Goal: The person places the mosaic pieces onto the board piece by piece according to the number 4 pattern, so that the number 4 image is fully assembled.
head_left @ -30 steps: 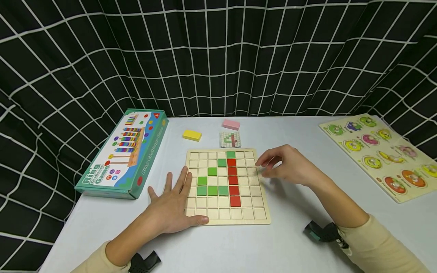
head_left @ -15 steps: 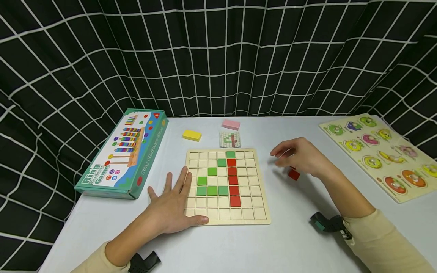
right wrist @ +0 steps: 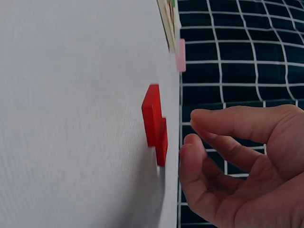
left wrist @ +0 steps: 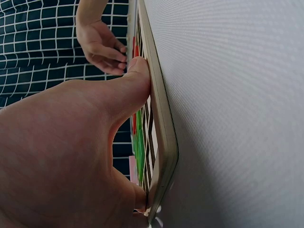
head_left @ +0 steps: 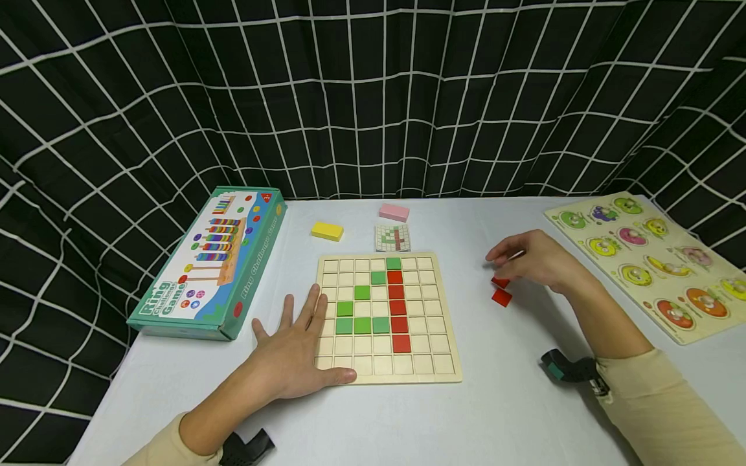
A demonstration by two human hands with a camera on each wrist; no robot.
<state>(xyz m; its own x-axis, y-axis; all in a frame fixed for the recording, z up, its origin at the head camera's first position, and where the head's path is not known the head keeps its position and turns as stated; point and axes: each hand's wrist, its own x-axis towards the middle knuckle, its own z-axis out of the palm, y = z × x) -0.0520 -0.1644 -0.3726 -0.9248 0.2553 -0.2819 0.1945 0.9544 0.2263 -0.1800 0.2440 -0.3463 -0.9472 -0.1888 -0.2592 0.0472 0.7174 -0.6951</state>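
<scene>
My left hand [head_left: 291, 362] lies with spread fingers on the left side of a wooden grid board [head_left: 425, 366], its thumb on the front edge. Several green tiles [head_left: 362, 325] sit in the board's squares beside a column of several red tiles [head_left: 399, 308]. Right of the board, two loose red tiles [head_left: 502, 298] lie close together on the table. Just above them hovers my right hand [head_left: 536, 262], partly covering the farther tile. In the right wrist view, its thumb and fingertips are bent and apart, with nothing between them, clear of the nearer red tile [right wrist: 152, 114].
A small pattern card [head_left: 393, 239] lies behind the board, near a pink block [head_left: 394, 212] and a yellow block [head_left: 327, 231]. A ring game box [head_left: 210, 265] stands at the left. At the right lies a fruit puzzle board [head_left: 647, 259]. Black gridded cloth [head_left: 373, 97] hangs behind.
My right hand has moved right, from the board's right edge to above the loose red tiles, which have come into sight. The left hand stays in place.
</scene>
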